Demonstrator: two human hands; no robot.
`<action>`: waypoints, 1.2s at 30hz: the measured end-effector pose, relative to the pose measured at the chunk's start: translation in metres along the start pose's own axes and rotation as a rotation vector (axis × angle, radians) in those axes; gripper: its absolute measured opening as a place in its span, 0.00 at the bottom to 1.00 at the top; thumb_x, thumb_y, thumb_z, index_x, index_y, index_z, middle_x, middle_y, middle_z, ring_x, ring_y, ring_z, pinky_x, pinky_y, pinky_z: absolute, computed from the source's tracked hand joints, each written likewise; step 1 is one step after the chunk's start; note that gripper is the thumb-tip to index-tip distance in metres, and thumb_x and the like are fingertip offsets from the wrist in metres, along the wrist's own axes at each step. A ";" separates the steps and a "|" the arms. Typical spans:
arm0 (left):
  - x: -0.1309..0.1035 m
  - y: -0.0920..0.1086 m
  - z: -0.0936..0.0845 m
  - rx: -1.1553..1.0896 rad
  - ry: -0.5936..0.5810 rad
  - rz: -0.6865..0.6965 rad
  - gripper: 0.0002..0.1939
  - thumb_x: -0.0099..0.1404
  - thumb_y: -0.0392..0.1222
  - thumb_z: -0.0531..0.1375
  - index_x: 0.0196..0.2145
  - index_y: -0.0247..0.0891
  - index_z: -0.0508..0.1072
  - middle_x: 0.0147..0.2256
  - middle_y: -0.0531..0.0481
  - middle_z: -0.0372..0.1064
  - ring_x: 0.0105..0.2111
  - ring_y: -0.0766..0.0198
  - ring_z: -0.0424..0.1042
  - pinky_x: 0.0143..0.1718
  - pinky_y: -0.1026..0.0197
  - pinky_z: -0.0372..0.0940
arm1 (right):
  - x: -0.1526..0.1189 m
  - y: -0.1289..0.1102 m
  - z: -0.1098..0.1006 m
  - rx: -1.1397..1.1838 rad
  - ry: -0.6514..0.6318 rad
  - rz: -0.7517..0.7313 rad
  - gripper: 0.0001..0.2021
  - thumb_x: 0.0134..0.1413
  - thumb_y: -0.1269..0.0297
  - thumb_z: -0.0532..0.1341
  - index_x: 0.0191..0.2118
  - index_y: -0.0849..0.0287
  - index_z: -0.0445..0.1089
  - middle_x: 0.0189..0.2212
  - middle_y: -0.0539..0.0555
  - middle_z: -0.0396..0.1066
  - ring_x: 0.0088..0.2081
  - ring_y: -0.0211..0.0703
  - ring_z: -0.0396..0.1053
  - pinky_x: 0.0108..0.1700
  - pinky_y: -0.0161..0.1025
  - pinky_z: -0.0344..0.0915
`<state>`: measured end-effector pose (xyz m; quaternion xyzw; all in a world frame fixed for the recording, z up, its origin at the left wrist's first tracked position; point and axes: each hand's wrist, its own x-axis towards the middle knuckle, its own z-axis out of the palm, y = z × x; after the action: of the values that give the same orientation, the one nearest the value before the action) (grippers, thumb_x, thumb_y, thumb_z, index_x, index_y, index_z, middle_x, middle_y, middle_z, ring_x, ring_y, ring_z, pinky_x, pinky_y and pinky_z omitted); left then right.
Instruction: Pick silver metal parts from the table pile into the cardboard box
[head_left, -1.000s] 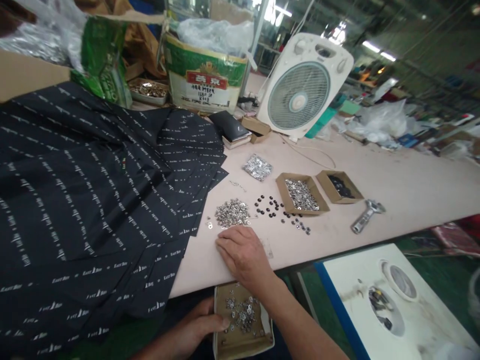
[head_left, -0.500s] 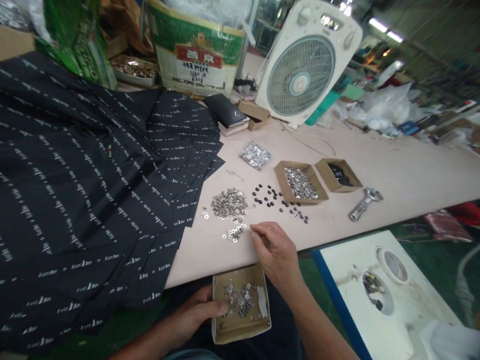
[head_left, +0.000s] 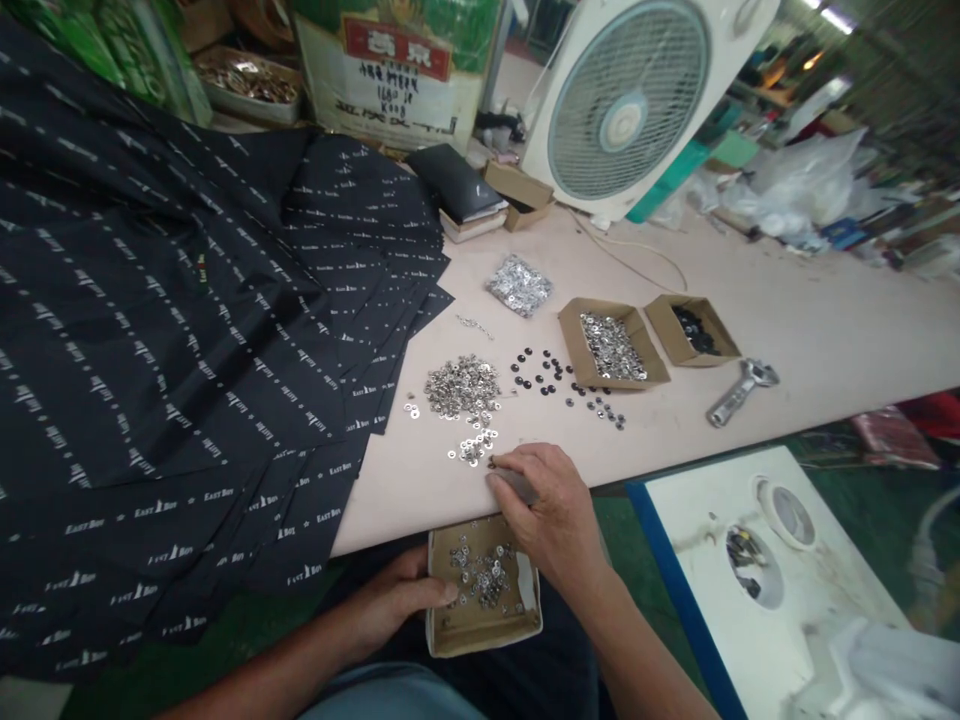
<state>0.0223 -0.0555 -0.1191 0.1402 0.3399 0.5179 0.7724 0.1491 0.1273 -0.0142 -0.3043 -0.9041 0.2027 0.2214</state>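
My left hand (head_left: 409, 590) grips the left wall of a small cardboard box (head_left: 480, 640), thumb over the rim. Loose metal snap-fastener parts (head_left: 489, 580) lie inside this box, held at the table's near edge. Above its far right corner is my right hand (head_left: 544, 500), fingers curled round a dark grey flat piece (head_left: 514, 486) whose kind I cannot make out. A tiny dark part shows by the index fingertip. Just beyond these fingers lies a small cluster of silver snap parts (head_left: 474, 449), with a larger pile (head_left: 461, 388) behind it.
Black discs (head_left: 546, 375) are scattered right of the pile. Beyond stand a box of silver parts (head_left: 646, 382), a box of black parts (head_left: 667, 350) and a metal tool (head_left: 739, 395). Printed dark fabric (head_left: 225, 350) covers the left side. A fan (head_left: 626, 110) stands behind.
The view has tilted slightly down. My right hand has turned, so more of the grey piece shows between thumb and fingers. My left hand still holds the box.
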 end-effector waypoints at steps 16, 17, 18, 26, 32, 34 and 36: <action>0.000 -0.003 -0.003 -0.005 0.031 -0.021 0.29 0.59 0.41 0.68 0.59 0.37 0.77 0.57 0.41 0.79 0.58 0.40 0.74 0.65 0.40 0.61 | 0.008 -0.010 0.006 -0.075 -0.036 0.069 0.02 0.62 0.66 0.67 0.39 0.53 0.78 0.35 0.53 0.76 0.41 0.50 0.72 0.47 0.49 0.62; 0.000 -0.003 -0.003 -0.005 0.027 -0.017 0.29 0.59 0.41 0.68 0.59 0.38 0.77 0.57 0.41 0.78 0.58 0.41 0.75 0.65 0.40 0.61 | 0.009 -0.011 0.006 -0.078 -0.037 0.072 0.02 0.62 0.67 0.67 0.39 0.53 0.78 0.34 0.52 0.76 0.40 0.50 0.72 0.46 0.49 0.62; 0.000 -0.003 -0.002 -0.007 0.023 -0.014 0.29 0.59 0.41 0.68 0.59 0.38 0.77 0.57 0.41 0.78 0.58 0.41 0.75 0.65 0.40 0.61 | 0.009 -0.012 0.007 -0.077 -0.037 0.073 0.02 0.62 0.67 0.67 0.38 0.53 0.78 0.34 0.52 0.76 0.40 0.50 0.72 0.46 0.49 0.62; 0.001 -0.003 -0.001 -0.016 0.033 -0.031 0.29 0.59 0.42 0.68 0.58 0.37 0.77 0.57 0.41 0.78 0.58 0.41 0.74 0.65 0.40 0.61 | 0.004 -0.014 -0.004 0.426 0.058 0.384 0.04 0.60 0.67 0.65 0.34 0.54 0.77 0.37 0.53 0.79 0.39 0.46 0.75 0.44 0.44 0.70; 0.004 -0.005 -0.003 0.010 0.046 -0.032 0.28 0.58 0.43 0.68 0.57 0.36 0.78 0.55 0.41 0.80 0.55 0.41 0.76 0.63 0.40 0.62 | 0.011 0.001 -0.011 1.070 0.142 0.761 0.09 0.48 0.62 0.72 0.31 0.56 0.71 0.37 0.52 0.78 0.31 0.41 0.74 0.28 0.36 0.68; 0.004 -0.006 -0.003 0.016 0.050 -0.032 0.28 0.58 0.43 0.68 0.57 0.36 0.78 0.55 0.41 0.80 0.55 0.41 0.76 0.63 0.41 0.63 | 0.016 0.002 -0.014 1.038 0.093 0.767 0.09 0.48 0.62 0.71 0.32 0.55 0.72 0.29 0.48 0.74 0.24 0.36 0.66 0.24 0.33 0.60; 0.003 -0.006 -0.003 0.012 0.042 -0.029 0.28 0.58 0.43 0.68 0.57 0.36 0.78 0.55 0.41 0.80 0.55 0.41 0.76 0.63 0.41 0.63 | 0.020 0.000 -0.016 0.851 -0.021 0.713 0.07 0.52 0.60 0.70 0.33 0.56 0.74 0.26 0.47 0.71 0.24 0.35 0.62 0.25 0.34 0.57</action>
<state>0.0254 -0.0555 -0.1257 0.1292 0.3612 0.5074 0.7716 0.1430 0.1441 0.0049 -0.4729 -0.5857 0.6154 0.2336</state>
